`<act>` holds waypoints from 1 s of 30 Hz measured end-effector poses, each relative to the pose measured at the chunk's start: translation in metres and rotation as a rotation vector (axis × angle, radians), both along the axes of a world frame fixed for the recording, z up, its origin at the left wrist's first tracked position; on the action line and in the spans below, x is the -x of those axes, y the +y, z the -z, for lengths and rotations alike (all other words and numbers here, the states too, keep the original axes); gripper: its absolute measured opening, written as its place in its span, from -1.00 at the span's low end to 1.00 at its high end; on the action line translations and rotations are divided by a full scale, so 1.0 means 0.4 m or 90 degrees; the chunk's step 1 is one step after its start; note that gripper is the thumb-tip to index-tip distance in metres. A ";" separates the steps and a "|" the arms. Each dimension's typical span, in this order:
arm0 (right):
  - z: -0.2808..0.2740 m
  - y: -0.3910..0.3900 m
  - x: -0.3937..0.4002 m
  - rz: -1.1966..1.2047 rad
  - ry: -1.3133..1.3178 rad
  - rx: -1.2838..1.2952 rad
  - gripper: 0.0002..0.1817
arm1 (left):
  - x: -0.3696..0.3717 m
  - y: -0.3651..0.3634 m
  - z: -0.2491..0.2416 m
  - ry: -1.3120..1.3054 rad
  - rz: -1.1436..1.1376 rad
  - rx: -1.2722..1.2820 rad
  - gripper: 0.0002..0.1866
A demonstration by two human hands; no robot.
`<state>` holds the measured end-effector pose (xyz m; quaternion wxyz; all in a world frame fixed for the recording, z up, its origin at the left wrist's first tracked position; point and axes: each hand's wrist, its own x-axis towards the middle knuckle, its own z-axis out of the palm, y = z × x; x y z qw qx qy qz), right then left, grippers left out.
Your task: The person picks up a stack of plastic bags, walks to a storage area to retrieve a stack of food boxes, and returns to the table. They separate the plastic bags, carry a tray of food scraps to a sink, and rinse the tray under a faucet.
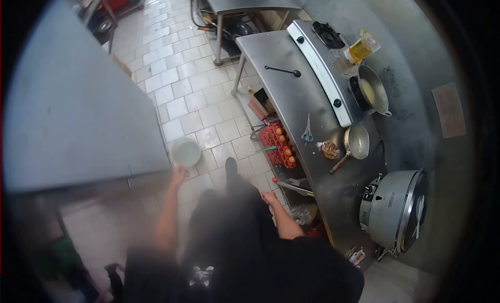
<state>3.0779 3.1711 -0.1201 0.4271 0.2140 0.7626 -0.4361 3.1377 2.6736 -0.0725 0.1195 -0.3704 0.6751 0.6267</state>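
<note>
My left hand (180, 174) is closed at the near rim of a round, pale, translucent bowl (186, 152), which shows against the tiled floor. What the bowl contains, if anything, I cannot make out. My right hand (269, 198) is curled closed beside the shelf under the steel counter. A bit of something pale shows just below its fingers, too blurred to name. Nearest to that hand are a red-ended handle (275, 180) on the shelf and a clear plastic bag (303, 213).
On the right, a steel counter (325, 173) carries a gas stove (320, 74), a wok (376, 89), a small pan (358, 141), scissors (308, 132) and a large rice cooker (390, 209). Red egg trays (276, 144) sit beneath it. A grey panel (88, 110) stands left.
</note>
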 end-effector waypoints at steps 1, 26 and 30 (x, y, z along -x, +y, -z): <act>0.003 -0.044 0.105 -0.032 0.001 -0.002 -0.79 | -0.002 -0.003 0.055 -0.039 0.015 0.008 -0.66; -0.306 -1.591 1.542 -0.627 0.216 0.270 -0.68 | 1.132 -0.965 -0.094 -0.051 -0.118 0.110 -0.57; -0.343 -1.812 1.745 -0.561 0.089 0.248 -0.69 | 1.411 -1.240 -0.147 0.098 -0.179 0.165 -0.59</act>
